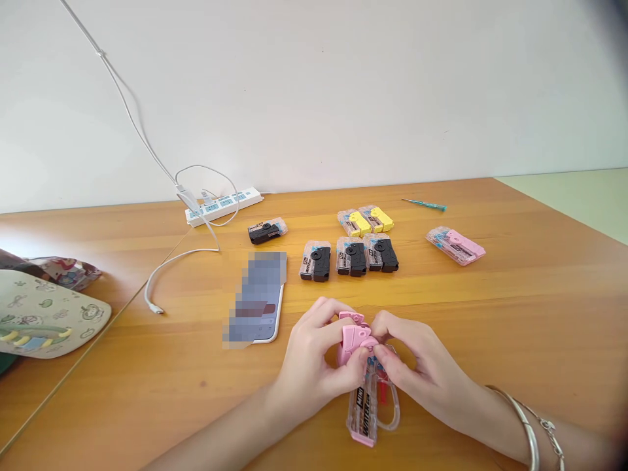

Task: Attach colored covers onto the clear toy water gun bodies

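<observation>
Head view shows wooden table (147, 383), white wall (318, 91), left hand (316, 347) gripping pink water gun (362, 409), right hand (424, 363) seemingly pinching.

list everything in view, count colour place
Held water gun: one, pink, front
Loose pink water gun: one, pink, right
Black water guns: four, black, middle
Yellow water guns: two, yellow, rear
Screwdriver: one, teal, rear right
Phone: one, white-rimmed, centre-left
Power strip: one, white, rear left
Cables: count unclear, white, rear left
Printed items: two, cream and dark, left
Table: one, brown, underneath
Wall: one, white, behind
Further surface: one, pale green, right
Bracelets: two, silver, right wrist
Left hand, right hand: two, bare, on held water gun
</observation>
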{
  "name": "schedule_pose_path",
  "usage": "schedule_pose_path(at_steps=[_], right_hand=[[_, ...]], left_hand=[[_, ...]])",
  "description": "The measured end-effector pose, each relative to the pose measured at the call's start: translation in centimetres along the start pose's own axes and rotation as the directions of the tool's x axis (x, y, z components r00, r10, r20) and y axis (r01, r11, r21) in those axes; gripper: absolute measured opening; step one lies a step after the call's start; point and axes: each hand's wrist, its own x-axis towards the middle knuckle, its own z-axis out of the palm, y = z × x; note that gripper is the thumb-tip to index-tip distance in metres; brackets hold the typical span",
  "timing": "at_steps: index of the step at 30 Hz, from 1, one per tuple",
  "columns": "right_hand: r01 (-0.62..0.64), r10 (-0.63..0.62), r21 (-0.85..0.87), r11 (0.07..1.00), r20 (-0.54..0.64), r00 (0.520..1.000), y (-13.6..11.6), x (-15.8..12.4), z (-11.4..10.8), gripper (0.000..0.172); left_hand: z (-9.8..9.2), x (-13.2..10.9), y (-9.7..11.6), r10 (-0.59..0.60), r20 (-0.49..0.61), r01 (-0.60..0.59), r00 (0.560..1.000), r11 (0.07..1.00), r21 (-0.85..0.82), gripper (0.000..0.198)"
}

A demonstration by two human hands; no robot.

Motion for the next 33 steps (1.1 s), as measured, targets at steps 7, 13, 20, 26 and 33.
schedule_pose_path(at_steps=[7, 13, 20, 26, 33], right_hand=[[0.126, -0.129, -0.033, 0.991, -0.125, 0.984, 0.2, 0.3, -0.5, 0.011], [0.266, -0.315, -0.243, 0.933, -0.189, 0.93, 1.2, 0.7, -1.2, 0.018], [0.287, -0.33, -0.309, 0.907, -0.097, 0.939, 2.4, 1.4, -1.5, 0.021], [0.207, -0.262, -0.362, 0.909, -0.108, 0.959, 3.7, 1.9, -1.8, 0.02], [0.337, -0.258, -0.438, 0.833, 0.232, 0.938, 5.1, 2.5, -1.6, 0.024]], left_hand=[[-0.3, 0.0, -0.3, 0.011, 0.021, -0.013, 1.0, 0.995, 0.101, 0.015], [-0.4, 0.2, -0.6, -0.175, 0.117, 0.185, 0.978, 0.98, -0.076, 0.027], [-0.3, 0.2, -1.0, -0.265, 0.214, 0.33, 0.94, 0.868, -0.371, 0.025], [-0.2, 0.5, -1.0, -0.392, 0.185, 0.433, 0.901, 0.81, -0.396, 0.026], [-0.2, 0.7, -1.4, -0.416, 0.148, 0.438, 0.898, 0.803, -0.405, 0.027]])
